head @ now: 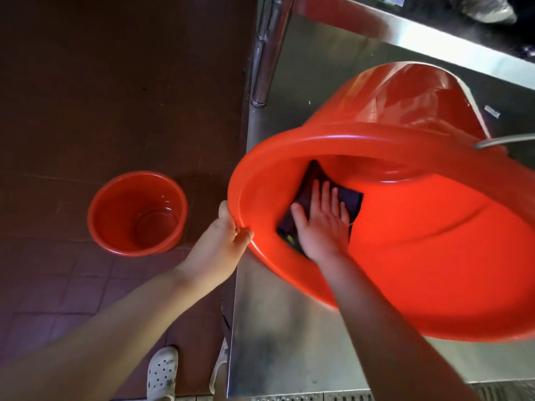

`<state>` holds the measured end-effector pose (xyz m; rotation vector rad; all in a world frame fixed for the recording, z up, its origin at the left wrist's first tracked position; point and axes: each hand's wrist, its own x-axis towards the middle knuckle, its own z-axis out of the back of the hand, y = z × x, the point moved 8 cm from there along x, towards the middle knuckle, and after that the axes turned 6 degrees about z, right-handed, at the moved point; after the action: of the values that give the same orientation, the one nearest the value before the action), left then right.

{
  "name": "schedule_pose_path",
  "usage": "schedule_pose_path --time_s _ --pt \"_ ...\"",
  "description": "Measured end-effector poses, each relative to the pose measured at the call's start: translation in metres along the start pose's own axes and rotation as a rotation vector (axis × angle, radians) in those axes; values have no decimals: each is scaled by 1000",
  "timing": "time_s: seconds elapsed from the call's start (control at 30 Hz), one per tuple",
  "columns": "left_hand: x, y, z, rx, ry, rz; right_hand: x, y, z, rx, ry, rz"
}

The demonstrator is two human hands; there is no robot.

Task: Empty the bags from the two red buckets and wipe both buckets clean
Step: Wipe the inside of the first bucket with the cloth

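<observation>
Head view: large red bucket (405, 227) tipped on its side on steel table (289, 328), mouth toward camera. Left hand (220, 244) grips bucket rim, thumb and fingers curled round edge. Right hand (324, 221) inside bucket, fingers straight and slightly spread, pressing dark cloth (315, 198) flat against inner wall; cloth shows beyond fingertips. Smaller red bucket (137, 214) upright on brown floor, well apart to left.

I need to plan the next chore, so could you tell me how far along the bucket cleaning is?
Both buckets look emptied: no bags show in either. The large bucket lies tilted on the steel counter; the left hand grips its rim while the right hand presses a dark cloth flat against the inside wall. The small bucket stands upright on the floor; whether it has been wiped, I cannot tell.
</observation>
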<state>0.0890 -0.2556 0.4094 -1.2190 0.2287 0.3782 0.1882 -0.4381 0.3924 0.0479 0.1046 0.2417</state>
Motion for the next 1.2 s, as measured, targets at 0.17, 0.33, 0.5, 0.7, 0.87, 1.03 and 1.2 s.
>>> schedule_pose_path --time_s 0.17,0.33,0.5,0.7,0.87,1.03,1.2 --pt "-2 -10 11 42 -74 -1 -71 62 2 87 -67 104" --pt "-4 -43 35 94 -85 -105 -50 52 11 177 -57 106" --pt "-12 -95 62 179 -178 -330 22 -11 8 91 18 -43" --pt "-7 -69 40 -201 -71 -202 66 -59 3 27 54 -123" --pt "-11 -10 -21 -145 187 -1 56 -50 1 41 47 -140" --pt "-7 -6 -23 -151 114 -20 -23 4 2 160 -58 -118" --pt "-9 -32 -7 -25 38 -114 -76 52 8 341 -122 -66"
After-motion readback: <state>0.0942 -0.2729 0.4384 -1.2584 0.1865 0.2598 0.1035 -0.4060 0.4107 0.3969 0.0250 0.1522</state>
